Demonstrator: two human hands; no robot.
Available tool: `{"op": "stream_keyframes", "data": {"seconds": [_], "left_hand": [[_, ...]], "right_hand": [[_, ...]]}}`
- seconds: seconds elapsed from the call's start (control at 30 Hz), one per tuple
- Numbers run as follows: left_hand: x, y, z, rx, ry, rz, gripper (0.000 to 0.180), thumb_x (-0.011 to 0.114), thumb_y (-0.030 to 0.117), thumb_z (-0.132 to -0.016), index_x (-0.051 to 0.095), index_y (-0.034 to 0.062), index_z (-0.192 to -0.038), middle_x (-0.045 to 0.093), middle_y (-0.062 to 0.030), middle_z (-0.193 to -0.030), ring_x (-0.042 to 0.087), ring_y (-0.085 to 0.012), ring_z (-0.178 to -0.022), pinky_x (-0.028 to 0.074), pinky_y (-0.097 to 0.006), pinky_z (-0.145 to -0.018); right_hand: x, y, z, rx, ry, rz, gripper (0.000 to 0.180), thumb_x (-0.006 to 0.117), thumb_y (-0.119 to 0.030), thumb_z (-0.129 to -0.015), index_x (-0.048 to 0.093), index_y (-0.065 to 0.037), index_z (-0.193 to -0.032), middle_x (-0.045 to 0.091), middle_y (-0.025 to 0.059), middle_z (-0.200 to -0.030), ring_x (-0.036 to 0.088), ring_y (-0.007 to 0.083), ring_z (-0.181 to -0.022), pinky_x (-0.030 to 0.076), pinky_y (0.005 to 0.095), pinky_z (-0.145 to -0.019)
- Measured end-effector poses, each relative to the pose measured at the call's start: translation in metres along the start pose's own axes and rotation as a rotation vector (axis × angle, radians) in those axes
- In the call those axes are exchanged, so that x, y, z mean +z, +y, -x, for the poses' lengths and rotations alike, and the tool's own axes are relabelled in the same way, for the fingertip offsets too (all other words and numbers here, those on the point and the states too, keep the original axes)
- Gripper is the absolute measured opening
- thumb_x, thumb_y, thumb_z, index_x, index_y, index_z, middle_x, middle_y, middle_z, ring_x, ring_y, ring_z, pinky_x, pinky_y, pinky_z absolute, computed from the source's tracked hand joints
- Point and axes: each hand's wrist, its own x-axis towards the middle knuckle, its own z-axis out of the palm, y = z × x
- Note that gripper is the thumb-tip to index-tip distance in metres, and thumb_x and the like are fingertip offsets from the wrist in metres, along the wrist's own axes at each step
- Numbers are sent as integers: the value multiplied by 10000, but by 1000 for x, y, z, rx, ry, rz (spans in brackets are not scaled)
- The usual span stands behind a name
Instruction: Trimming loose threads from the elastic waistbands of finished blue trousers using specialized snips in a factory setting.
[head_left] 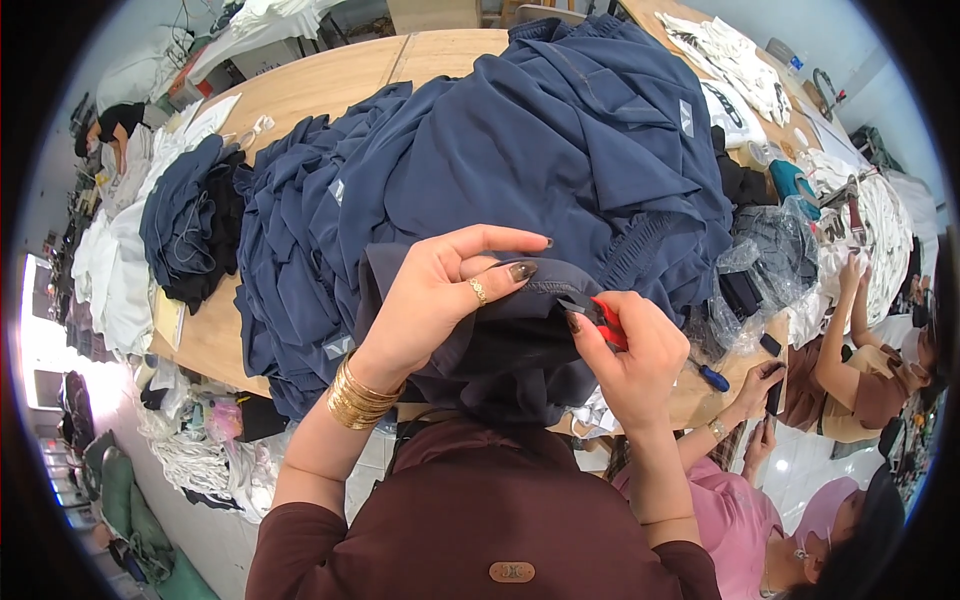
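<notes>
My left hand (435,285), with gold bangles at the wrist and a ring, holds a dark grey garment (500,370) near its stitched edge. Its thumb lies along the seam and its index finger stretches to the right. Between the fingers of my right hand (635,350) is a pair of thread snips (608,322) with red grips and dark blades. The blade tips point left, close to the stitched edge; whether they touch a thread is too small to tell. The garment is bunched in front of my body.
A large heap of navy garments (450,150) covers the wooden table (350,75) ahead. To the right lie clear plastic wrapping (775,265) and a blue-handled tool (713,377). A person in pink (715,510) sits close on my right, holding a phone. White cloth (110,265) is piled at left.
</notes>
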Motion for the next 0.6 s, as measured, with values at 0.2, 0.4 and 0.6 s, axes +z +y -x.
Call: {"op": "stream_keyframes", "data": {"seconds": [0.2, 0.4, 0.6], "left_hand": [[3, -3, 1, 8, 6, 0, 333, 578, 71, -892, 544, -32, -1207, 684, -64, -932, 609, -57, -871, 453, -198, -827], [6, -8, 1, 28, 22, 11, 326, 529, 12, -913, 525, -25, -1237, 687, -58, -897, 578, -20, -827, 457, -172, -759], [11, -5, 3, 14, 70, 129, 358, 515, 6, -912, 488, -26, -1268, 685, -81, -932, 599, -47, -846, 471, -192, -789]], "right_hand": [[3, -4, -1, -56, 27, 54, 253, 769, -218, -706, 593, -57, -789, 579, 29, -667, 545, 181, -548, 420, 300, -498], [5, -6, -2, -69, 37, 62, 250, 764, -214, -713, 595, -53, -805, 588, 29, -685, 550, 185, -557, 426, 299, -506], [3, -7, 0, 17, 44, 46, 250, 761, -218, -720, 599, -51, -807, 583, 34, -675, 550, 194, -558, 426, 300, -508]]}}
